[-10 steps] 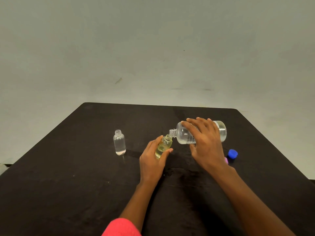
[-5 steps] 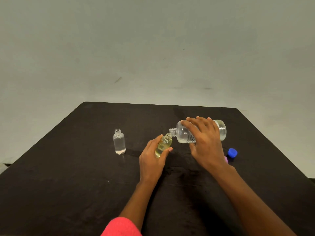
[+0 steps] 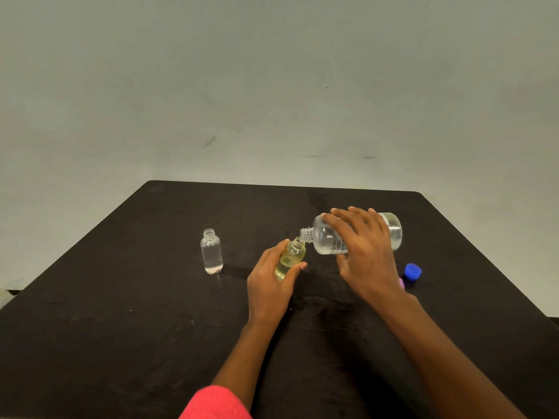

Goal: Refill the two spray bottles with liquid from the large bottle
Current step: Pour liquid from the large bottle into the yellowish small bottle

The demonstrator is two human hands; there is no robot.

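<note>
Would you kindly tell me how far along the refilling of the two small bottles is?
Done: all bottles are open, and a blue cap lies on the table. In hand: the right hand tips the large bottle at the neck of the yellowish bottle, which the left hand holds tilted. Left: the clear bottle stands apart, untouched; its level is unclear.

Person, arms and hands only in view.
- Left hand [image 3: 269, 285]: bare; long, slender fingers [image 3: 273, 252].
- Left forearm [image 3: 242, 358]: bare from the wrist up to the sleeve.
- Sleeve [image 3: 216, 403]: coral-pink, soft and slightly fuzzy fabric with a rounded edge, cut off by the lower frame border; sits near the left elbow.
- Right hand [image 3: 366, 255]: bare.
- Right forearm [image 3: 438, 343]: bare to the frame border.
</note>
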